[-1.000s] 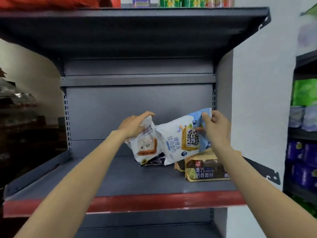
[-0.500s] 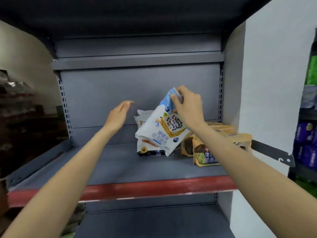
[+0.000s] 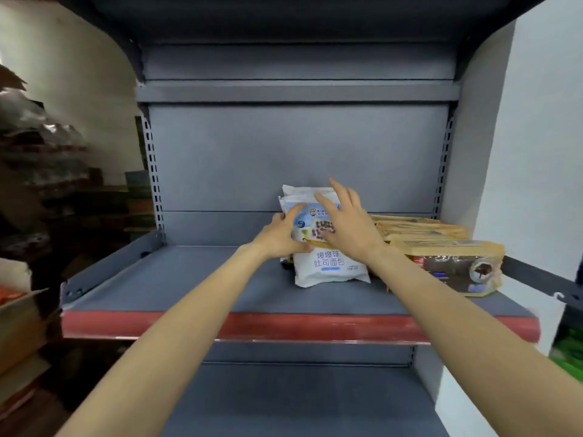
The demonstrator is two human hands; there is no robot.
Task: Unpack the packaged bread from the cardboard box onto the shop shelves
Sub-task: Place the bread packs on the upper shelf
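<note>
I see both arms reaching forward to the grey shop shelf (image 3: 195, 279) with its red front edge. A white and blue bread packet (image 3: 329, 263) stands upright on the shelf, right of centre, leaning back on at least one more white packet (image 3: 299, 192) that stands just behind it near the back panel. My left hand (image 3: 280, 236) holds the front packet at its left edge, thumb across the printed face and the other fingers wrapped round the side, so it grips the pack. My right hand (image 3: 347, 225) lies flat against the upper front of the same packet, its fingers (image 3: 339, 192) straight and spread apart, pressing on it rather than closing round it. Just to the right of these packs lies a row of yellow-brown bread packages (image 3: 448, 263) on their sides, the nearest one showing a dark label and reaching close to the shelf's right end; my right forearm crosses in front of its left part. I cannot tell whether the white packet touches the yellow-brown ones, as my arm hides the gap. At the far left edge of the view, low down, a corner of a cardboard box (image 3: 19, 323) shows, well apart from the hands. A lower grey shelf (image 3: 299, 405) shows below.
</note>
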